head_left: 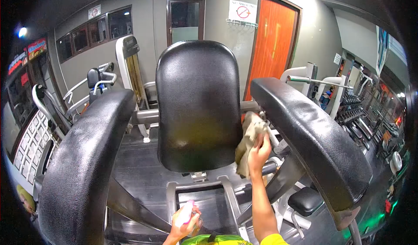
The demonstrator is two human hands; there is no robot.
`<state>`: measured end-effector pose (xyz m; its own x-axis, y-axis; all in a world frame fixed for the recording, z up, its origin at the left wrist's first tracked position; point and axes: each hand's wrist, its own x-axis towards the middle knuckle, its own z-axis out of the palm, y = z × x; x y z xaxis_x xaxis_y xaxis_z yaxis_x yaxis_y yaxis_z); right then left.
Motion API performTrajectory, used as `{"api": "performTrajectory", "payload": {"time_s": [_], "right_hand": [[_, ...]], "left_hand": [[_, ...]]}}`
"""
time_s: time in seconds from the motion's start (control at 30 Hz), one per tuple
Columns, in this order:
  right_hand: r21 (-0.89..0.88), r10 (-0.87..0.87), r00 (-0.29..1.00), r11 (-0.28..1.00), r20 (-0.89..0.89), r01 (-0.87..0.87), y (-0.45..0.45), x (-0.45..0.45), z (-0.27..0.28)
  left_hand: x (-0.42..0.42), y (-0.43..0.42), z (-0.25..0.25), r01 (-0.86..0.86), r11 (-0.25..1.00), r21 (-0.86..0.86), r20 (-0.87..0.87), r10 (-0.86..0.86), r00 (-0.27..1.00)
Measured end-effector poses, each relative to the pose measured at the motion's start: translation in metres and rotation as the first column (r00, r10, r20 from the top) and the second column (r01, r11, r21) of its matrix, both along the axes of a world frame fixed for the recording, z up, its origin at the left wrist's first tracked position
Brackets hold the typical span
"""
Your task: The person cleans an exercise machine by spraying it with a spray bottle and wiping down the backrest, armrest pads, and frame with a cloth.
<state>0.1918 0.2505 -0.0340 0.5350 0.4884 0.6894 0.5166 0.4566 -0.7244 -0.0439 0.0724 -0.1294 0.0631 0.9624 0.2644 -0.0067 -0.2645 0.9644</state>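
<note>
My right hand point(259, 156) is closed on a crumpled beige-grey cloth point(249, 136), which hangs down from it. The cloth is at the right edge of the black padded backrest point(198, 92); whether it presses on the pad I cannot tell. Low in front of my body, my left hand point(185, 225) is wrapped round a spray bottle with a white and pink head point(187, 211). Most of the bottle is hidden by the fingers. Long black arm pads flank the backrest, the left pad point(87, 162) and the right pad point(311, 136).
Grey metal frame bars point(230, 197) run below the backrest. A small black seat point(305, 201) stands low at the right. Behind are a weight machine point(129, 79), an orange door point(274, 45) and a dumbbell rack point(352, 110). Dark matting point(139, 166) covers the floor.
</note>
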Motion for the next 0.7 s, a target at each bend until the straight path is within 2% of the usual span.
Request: {"api": "performTrajectory", "payload": {"time_s": [0.03,0.1,0.13,0.17,0.23,0.37,0.43,0.57,0.63,0.7], "right_hand": [[0.009,0.040,0.998,0.999,-0.047,-0.040,0.001,-0.008,0.020],[0.304,0.175,0.984,0.936,0.026,-0.175,0.014,-0.031,0.058],[0.265,0.144,0.951,0.939,0.275,-0.219,0.029,-0.033,0.067],[0.215,0.113,0.854,0.943,0.508,-0.253,0.042,-0.037,0.080],[0.260,-0.120,0.628,0.956,0.769,-0.136,0.056,-0.059,0.115],[0.332,-0.190,0.673,0.939,0.715,-0.089,0.069,-0.078,0.118],[0.316,-0.164,0.674,0.943,0.720,-0.108,0.079,-0.072,0.104],[0.276,-0.109,0.696,0.952,0.710,-0.133,0.063,-0.067,0.078],[0.252,-0.088,0.706,0.959,0.702,-0.132,0.045,-0.066,0.059],[0.167,-0.034,0.738,0.980,0.674,-0.108,0.032,-0.062,0.030]], "left_hand": [[-0.001,0.000,0.000,-0.049,0.998,0.040,-0.035,0.050,0.998],[-0.004,-0.001,-0.003,-0.054,0.996,0.077,-0.067,0.059,0.996],[-0.006,-0.002,-0.004,-0.051,0.993,0.111,-0.098,0.062,0.993],[-0.007,-0.003,-0.003,-0.057,0.992,0.110,-0.099,0.068,0.993],[-0.008,-0.008,0.001,-0.096,0.988,0.122,-0.117,0.110,0.987],[-0.020,-0.010,-0.012,-0.068,0.988,0.139,-0.246,0.102,0.964],[-0.021,-0.014,-0.011,-0.127,0.982,0.143,-0.198,0.154,0.968],[-0.028,-0.017,-0.023,-0.116,0.986,0.120,-0.208,0.139,0.968],[-0.029,-0.023,-0.017,-0.092,0.995,0.022,-0.073,0.094,0.993],[-0.030,-0.025,-0.016,-0.118,0.992,0.040,-0.070,0.121,0.990]]}}
